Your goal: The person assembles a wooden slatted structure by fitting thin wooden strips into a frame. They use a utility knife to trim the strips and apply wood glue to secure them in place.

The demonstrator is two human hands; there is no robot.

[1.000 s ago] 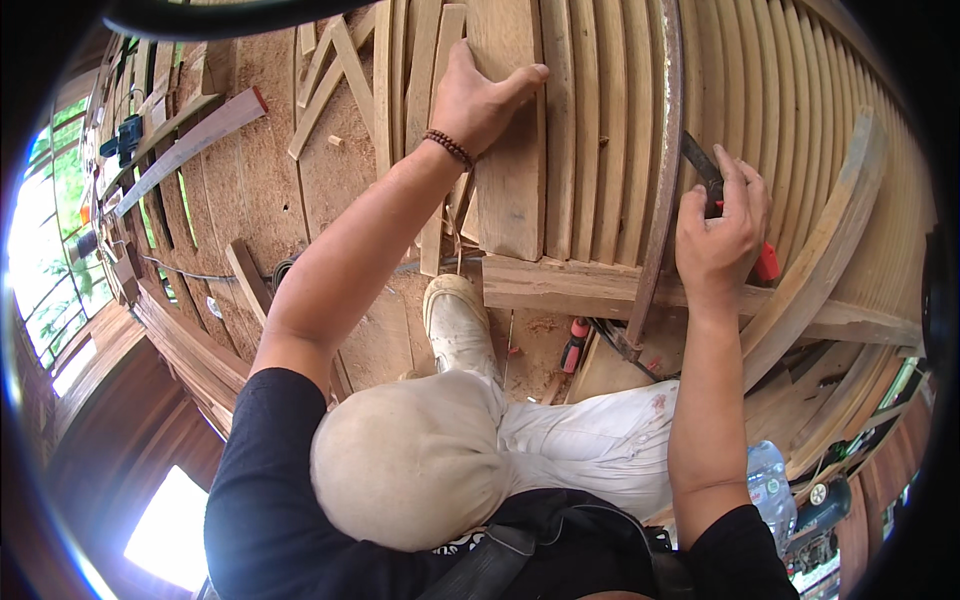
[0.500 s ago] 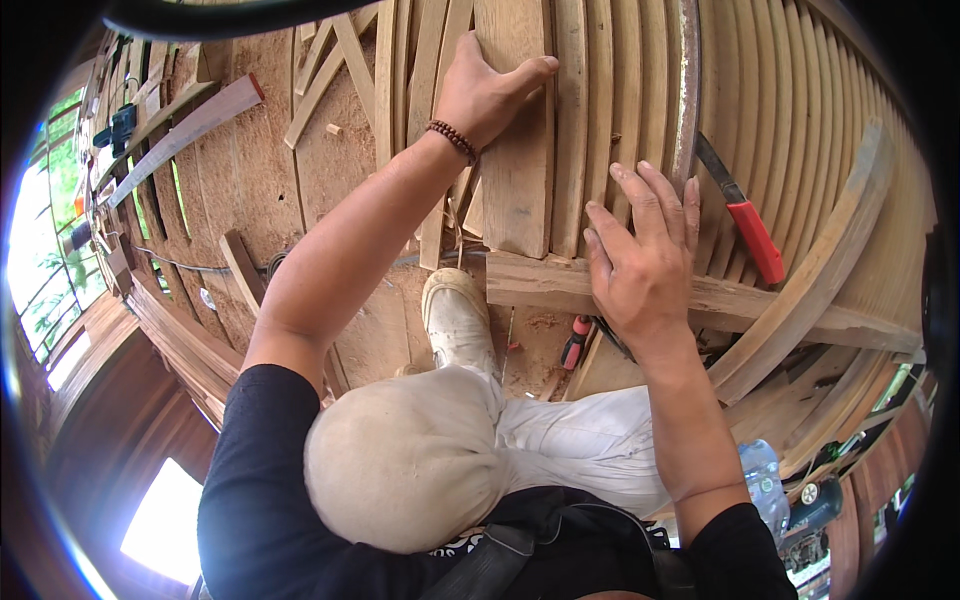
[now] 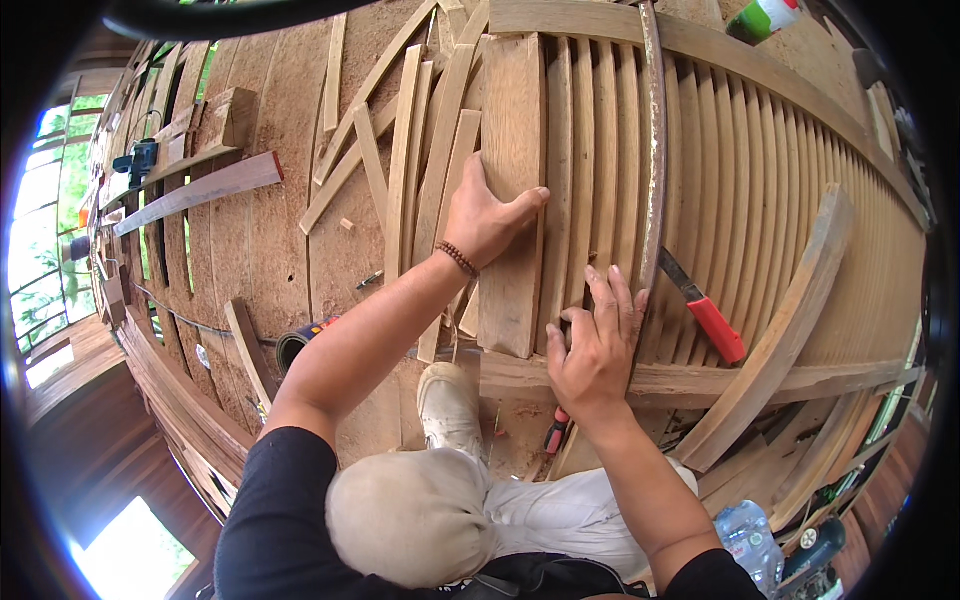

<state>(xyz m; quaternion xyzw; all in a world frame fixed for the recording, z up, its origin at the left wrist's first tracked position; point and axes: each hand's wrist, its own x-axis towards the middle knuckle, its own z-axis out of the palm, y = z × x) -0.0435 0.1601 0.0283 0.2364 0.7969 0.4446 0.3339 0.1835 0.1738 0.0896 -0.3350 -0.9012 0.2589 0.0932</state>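
A light-brown slatted wooden panel (image 3: 710,210) is laid out in front of the person, from the middle of the view to its right side, and its left end is bordered by a broad, flat, rectangular wooden board (image 3: 515,120). The board is held in the grip of the left hand (image 3: 490,215), which is stretched wide, with the thumb on the right edge and the fingers at the left one. Nothing is held by the right hand (image 3: 595,365): its grip is loosely opened, with bent fingers laid over the near part of the slats, beside a long, narrow, rust-marked metal bar (image 3: 653,150) that is placed across the panel. To the right of the bar, a red-handled tool with a dark blade (image 3: 714,330) is rested on the slats, and a curved brown wooden beam (image 3: 785,320) is laid slantwise over the panel's near edge. Left of the board, thin wooden strips (image 3: 404,150) are scattered over a dusty brown plank floor (image 3: 270,230).
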